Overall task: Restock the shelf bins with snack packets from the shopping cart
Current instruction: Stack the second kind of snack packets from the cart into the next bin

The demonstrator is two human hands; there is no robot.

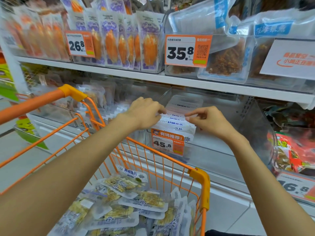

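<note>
Both hands, left (144, 113) and right (207, 119), pinch the snack packets (175, 121) standing in the clear shelf bin (219, 116) tagged 45.8 (167, 143); more packets (129, 203) lie in the orange cart (199, 183).

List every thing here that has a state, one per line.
Left hand: pinching the packet tops in the bin.
Right hand: pinching the same packets.
Packets in bin: upright, stacked in a row.
Clear bin: partly filled.
Cart: holding loose packets.

Open gap behind the packet row (177, 123) in the clear bin (221, 106); upper shelf (119, 74) overhangs, cart rim (153, 149) blocks below.
</note>
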